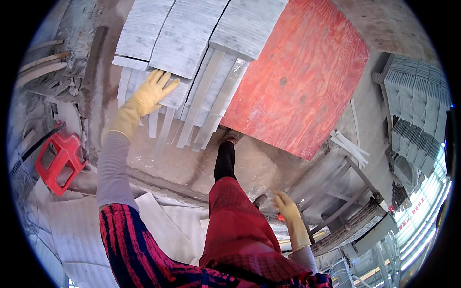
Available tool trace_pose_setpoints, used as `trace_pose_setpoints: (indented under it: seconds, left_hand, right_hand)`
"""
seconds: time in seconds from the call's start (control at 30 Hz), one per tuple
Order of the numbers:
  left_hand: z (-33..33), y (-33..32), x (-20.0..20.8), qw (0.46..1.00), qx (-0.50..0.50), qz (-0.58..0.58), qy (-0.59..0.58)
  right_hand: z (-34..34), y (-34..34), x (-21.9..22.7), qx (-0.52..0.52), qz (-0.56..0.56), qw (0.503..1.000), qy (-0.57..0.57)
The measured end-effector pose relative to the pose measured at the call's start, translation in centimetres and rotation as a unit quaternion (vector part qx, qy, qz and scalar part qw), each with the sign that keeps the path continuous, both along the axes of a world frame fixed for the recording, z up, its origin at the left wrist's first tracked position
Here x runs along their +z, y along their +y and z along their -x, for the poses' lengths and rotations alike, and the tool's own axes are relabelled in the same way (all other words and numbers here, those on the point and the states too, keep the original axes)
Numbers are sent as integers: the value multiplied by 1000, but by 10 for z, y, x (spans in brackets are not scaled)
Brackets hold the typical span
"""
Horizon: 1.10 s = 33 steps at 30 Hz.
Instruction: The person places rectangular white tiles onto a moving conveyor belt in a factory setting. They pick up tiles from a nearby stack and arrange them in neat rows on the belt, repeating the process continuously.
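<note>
My left hand, in a yellow rubber glove, lies with its fingers spread on the near end of a stack of grey-white, marble-like strips. Its fingertips rest by the edge where the upper strips overhang the lower ones. Longer loose strips jut toward me from the stack, just right of that hand. My right hand, gloved in yellow too, hangs low beside my right leg. Its fingers are loosely bent and apart, and I see nothing in them.
A red-faced wooden board lies right of the stacks. Packed grey slabs stand on a frame at the far right. A red plastic stool is at the left. Thin white offcuts lie beyond the board's near corner. Pale sheets lie behind me.
</note>
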<state>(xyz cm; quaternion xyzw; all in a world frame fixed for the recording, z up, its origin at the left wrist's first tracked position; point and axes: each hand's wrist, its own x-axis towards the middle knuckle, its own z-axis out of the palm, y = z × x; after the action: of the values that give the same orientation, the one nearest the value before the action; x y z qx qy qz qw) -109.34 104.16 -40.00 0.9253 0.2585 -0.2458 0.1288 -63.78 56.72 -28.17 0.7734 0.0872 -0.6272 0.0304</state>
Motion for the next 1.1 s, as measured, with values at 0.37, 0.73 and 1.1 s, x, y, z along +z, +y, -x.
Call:
trace_pose_setpoints:
  seconds: [0.37,0.73,1.1]
  left_hand:
    - [-34,-11,-3,989,54,23,134]
    - [-16,-47,-23,992,91,-84,40]
    - [-62,-97,13,903,417,49,-94]
  right_hand:
    - [7,27,-9,7,-26,1000,-2]
    - [7,17,-7,26,-9,1000,13]
    - [23,3,43,-83,-78,993,-20]
